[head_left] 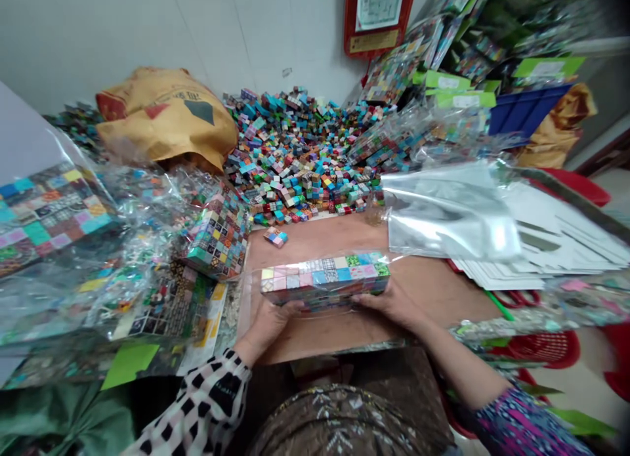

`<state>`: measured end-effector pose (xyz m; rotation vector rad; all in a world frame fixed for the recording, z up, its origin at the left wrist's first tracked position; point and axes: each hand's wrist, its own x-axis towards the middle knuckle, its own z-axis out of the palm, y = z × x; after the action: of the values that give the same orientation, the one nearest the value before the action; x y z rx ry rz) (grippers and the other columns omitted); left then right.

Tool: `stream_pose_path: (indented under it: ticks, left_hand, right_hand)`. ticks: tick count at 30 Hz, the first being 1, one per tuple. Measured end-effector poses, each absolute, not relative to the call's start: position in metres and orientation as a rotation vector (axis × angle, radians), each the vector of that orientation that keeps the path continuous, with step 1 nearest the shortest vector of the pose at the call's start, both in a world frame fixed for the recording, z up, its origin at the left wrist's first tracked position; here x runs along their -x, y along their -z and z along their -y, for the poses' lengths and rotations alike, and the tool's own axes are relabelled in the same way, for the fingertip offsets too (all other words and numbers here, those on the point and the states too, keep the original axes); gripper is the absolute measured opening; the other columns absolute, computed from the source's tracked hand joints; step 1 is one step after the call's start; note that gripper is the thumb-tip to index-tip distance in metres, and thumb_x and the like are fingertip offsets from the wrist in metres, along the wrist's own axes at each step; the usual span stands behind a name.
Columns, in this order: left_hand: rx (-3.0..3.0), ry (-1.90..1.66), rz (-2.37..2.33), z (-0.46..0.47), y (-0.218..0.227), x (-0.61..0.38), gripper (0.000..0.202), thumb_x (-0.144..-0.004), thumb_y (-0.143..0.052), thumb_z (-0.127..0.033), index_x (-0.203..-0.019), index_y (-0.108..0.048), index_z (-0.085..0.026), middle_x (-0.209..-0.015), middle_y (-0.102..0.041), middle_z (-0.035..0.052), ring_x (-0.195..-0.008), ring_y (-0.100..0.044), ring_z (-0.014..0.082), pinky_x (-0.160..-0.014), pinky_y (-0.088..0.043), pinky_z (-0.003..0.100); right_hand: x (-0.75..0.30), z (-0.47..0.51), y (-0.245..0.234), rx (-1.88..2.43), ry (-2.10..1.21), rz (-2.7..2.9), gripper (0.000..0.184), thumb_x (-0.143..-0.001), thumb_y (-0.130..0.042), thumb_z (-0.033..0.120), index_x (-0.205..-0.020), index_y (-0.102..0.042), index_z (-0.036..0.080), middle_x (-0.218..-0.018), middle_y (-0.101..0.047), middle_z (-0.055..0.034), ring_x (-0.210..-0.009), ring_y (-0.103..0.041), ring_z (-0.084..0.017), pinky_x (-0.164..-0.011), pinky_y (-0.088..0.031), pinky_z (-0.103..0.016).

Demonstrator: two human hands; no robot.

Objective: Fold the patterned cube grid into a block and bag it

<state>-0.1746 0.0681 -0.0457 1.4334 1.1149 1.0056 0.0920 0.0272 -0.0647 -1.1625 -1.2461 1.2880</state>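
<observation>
A long block of small patterned cubes in a clear plastic bag [325,275] lies on the brown board [443,295] in front of me. My left hand [275,315] grips its left end, thumb along the near side. At the right end my right hand [386,303] holds it the same way; the far fingers of both hands are hidden behind the block. A small group of joined cubes [275,237] sits on the board just beyond. To the left stands another bagged block of cubes [219,239].
A large heap of loose cubes [300,161] lies against the wall beside a yellow sack [167,118]. Clear plastic bags [447,213] rest on white sheets [556,226] at the right, near red scissors [522,298]. Wrapped packs [49,213] crowd the left; a blue bin [524,111] stands back right.
</observation>
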Motion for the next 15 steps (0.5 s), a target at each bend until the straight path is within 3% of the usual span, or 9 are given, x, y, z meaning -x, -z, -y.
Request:
stream_pose_path:
  ticks: [6, 11, 15]
  left_hand:
    - [-1.577, -0.922, -1.115, -0.072, 0.052, 0.186, 0.046, -0.061, -0.086, -0.038, -0.102, -0.076, -0.018, -0.113, -0.075, 0.0131, -0.116, -0.064, 0.0332, -0.113, -0.037, 0.055]
    - [-1.589, -0.905, -1.055, -0.072, 0.055, 0.188, 0.041, -0.067, -0.083, -0.038, -0.102, -0.075, -0.020, -0.108, -0.076, 0.0125, -0.115, -0.065, 0.0324, -0.112, -0.038, 0.057]
    - [-1.647, -0.914, -1.073, -0.077, 0.061, 0.192, 0.043, -0.064, -0.086, -0.037, -0.101, -0.075, -0.019, -0.108, -0.075, 0.0135, -0.119, -0.062, 0.0342, -0.115, -0.031, 0.059]
  right_hand:
    - [-0.096, -0.025, 0.061, 1.239, -1.293, 1.314, 0.057, -0.068, -0.085, 0.043, -0.116, -0.063, 0.023, -0.126, -0.069, -0.0108, -0.121, -0.061, -0.030, -0.110, -0.042, -0.054]
    - [-0.095, -0.022, 0.062, 1.217, -1.333, 1.331, 0.057, -0.070, -0.084, 0.044, -0.119, -0.063, 0.023, -0.127, -0.069, -0.0116, -0.118, -0.063, -0.031, -0.109, -0.043, -0.056]
    - [-0.097, -0.023, 0.062, 1.228, -1.307, 1.408, 0.053, -0.072, -0.082, 0.043, -0.117, -0.065, 0.022, -0.127, -0.068, -0.0106, -0.120, -0.062, -0.030, -0.109, -0.044, -0.054]
